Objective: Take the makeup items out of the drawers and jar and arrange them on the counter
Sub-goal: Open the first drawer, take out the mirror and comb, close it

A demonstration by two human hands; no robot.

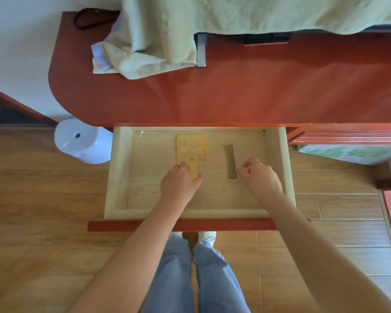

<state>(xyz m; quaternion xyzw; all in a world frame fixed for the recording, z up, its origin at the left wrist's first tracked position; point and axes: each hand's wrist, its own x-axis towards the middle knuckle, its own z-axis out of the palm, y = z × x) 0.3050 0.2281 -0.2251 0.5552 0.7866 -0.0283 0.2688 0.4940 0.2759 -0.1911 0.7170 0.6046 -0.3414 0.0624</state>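
A pale wooden drawer [119, 168] stands pulled out from under the red counter [257, 91]. Inside lie a yellow hand mirror [192, 150] with pastel dots, handle toward me, and a brown comb [230, 162] to its right. My left hand [180, 182] rests over the mirror's handle, thumb and fingers on either side of it. My right hand [260, 175] is at the comb's near right edge, fingertips pinched and touching it. Both items still lie flat on the drawer floor.
A pale green cloth [149, 48] is heaped on the counter's back left and drapes along the back. A metal bracket [201, 50] stands beside it. A white bin [81, 141] sits on the wooden floor left of the drawer. A floral box [348, 153] is at right.
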